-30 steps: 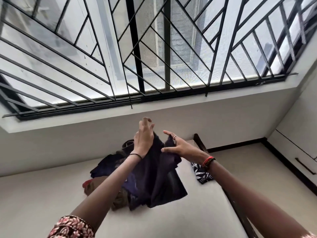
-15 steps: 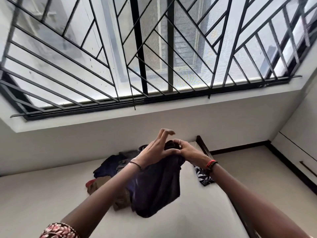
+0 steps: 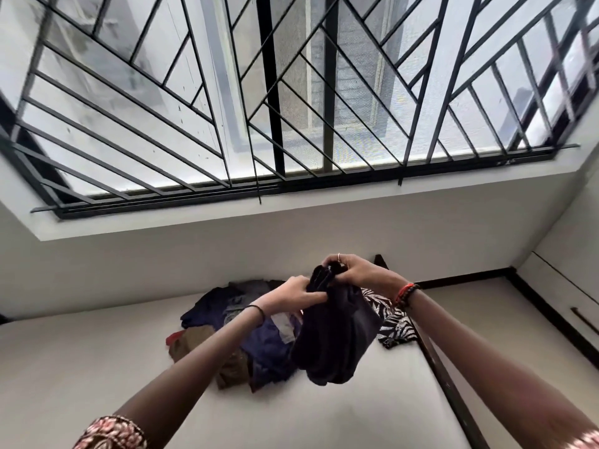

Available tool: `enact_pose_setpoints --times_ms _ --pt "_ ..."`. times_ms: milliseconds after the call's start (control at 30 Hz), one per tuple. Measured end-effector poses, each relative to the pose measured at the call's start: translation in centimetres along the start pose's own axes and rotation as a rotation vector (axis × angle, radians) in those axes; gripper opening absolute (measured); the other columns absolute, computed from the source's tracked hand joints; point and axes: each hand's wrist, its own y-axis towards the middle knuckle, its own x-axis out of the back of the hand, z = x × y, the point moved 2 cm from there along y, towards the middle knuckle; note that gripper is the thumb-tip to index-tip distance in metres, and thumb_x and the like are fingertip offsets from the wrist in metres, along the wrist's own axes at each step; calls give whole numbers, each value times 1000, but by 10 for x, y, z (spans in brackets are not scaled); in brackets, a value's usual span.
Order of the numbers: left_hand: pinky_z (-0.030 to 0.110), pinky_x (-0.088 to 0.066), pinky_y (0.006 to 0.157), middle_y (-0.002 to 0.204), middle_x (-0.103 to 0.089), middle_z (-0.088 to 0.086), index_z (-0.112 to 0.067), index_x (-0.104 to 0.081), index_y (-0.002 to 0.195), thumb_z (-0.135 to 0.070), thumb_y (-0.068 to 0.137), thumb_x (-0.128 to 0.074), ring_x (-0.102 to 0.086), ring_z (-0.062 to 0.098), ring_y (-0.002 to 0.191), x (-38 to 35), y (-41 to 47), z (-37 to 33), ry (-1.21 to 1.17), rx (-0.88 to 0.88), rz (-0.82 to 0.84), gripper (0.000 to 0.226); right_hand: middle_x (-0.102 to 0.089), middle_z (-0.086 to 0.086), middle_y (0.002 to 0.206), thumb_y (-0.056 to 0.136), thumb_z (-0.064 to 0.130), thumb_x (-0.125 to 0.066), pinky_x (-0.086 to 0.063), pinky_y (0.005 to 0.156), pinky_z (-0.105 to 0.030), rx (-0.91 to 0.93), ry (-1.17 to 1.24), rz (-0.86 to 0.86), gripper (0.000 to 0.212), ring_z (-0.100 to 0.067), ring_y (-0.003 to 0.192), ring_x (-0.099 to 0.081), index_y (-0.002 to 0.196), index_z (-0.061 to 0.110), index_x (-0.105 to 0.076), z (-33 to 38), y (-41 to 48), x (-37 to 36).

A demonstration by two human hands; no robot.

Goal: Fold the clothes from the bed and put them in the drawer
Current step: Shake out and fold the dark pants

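Dark garment, handling: the dark garment looks light, soft and limp. It hangs in loose folds and keeps no shape of its own. I judge it is not slippery and not fragile, but it can slide open if only one hand has it.
Dark garment, where to hold: best at the top edge or the corners, one in each hand, so that the cloth falls flat for the next fold.
Dark garment, look: very dark, almost black, with no pattern to see. The top is bunched and the lower part hangs down like a bag.
Dark garment, place: in the air above the bed, in front of the pile of clothes and touching neither.
Left hand: the left hand pinches the cloth just under the bunched top, fingers curled.
Right hand: the right hand grasps the bunched top from above.
Pile of clothes: blue, brown and grey pieces, not folded, at the far middle of the bed. A black-and-white patterned cloth lies to its right.
Drawer: a white drawer with a dark handle is at the far right, closed as far as I can judge.
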Motion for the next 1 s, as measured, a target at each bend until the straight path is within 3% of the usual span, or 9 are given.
enact_pose_setpoints --times_ms 100,167,333,433,600,733,833,933,1000 --pt "15 -44 41 66 -54 -4 -15 -53 75 -17 94 -52 -55 -3 44 -13 0 -1 -309 77 3 19 -54 2 84 83 -2 -65 -45 68 -18 -7 -121 -53 43 -7 76 -51 119 17 -51 1 -2 7" --pt "25 -55 49 74 -65 4 -6 -60 89 -19 94 -52 -65 8 55 -19 0 2 -520 131 18 17 -54 -2 105 79 6 -73 -44 86 -20 -30 -232 -114 62 -12 98 -53 132 13 -41 -2 -2 14" --pt "36 -59 60 87 -66 21 3 -60 97 -16 95 -50 -69 21 69 -34 5 8 -914 260 -17 21 -60 -14 119 66 14 -85 -47 97 -37 -130 -301 -217 83 -26 109 -59 133 7 -38 -13 -5 20" --pt "37 -60 65 92 -67 21 6 -59 109 -20 97 -46 -70 22 70 -39 5 9 -989 289 -7 30 -60 -8 105 67 11 -83 -45 83 -26 -126 -339 -236 70 -21 94 -57 125 9 -44 -15 -6 18" --pt "36 -60 66 80 -72 13 1 -60 98 -22 100 -40 -71 21 68 -42 4 12 -1104 296 -3 31 -70 -9 97 71 1 -74 -44 71 -12 -18 -452 -271 39 -14 88 -62 108 9 -63 -8 -6 10" --pt "34 -60 66 93 -69 16 1 -59 108 -22 101 -39 -71 20 68 -41 5 15 -1150 287 -68 31 -72 -7 106 74 -5 -67 -46 91 -18 122 -503 -270 37 -14 99 -66 109 7 -71 -5 -13 -4" --pt "33 -60 64 93 -68 17 1 -58 108 -20 101 -38 -71 20 65 -43 5 17 -1193 294 -93 31 -69 -8 101 83 1 -64 -35 88 -6 163 -590 -325 33 -15 96 -62 112 15 -70 -7 -18 -10" --pt "33 -60 63 97 -67 18 3 -56 116 -20 101 -39 -70 21 64 -42 6 17 -1230 299 -133 33 -61 -8 93 85 7 -64 -45 96 -24 166 -540 -373 30 -20 91 -63 111 22 -71 -16 -21 -8" --pt "33 -59 63 101 -66 20 4 -56 118 -19 100 -39 -70 23 68 -40 8 18 -1271 296 -159 34 -66 -8 95 85 7 -63 -45 95 -24 180 -534 -373 30 -16 92 -63 109 22 -72 -17 -25 -9"
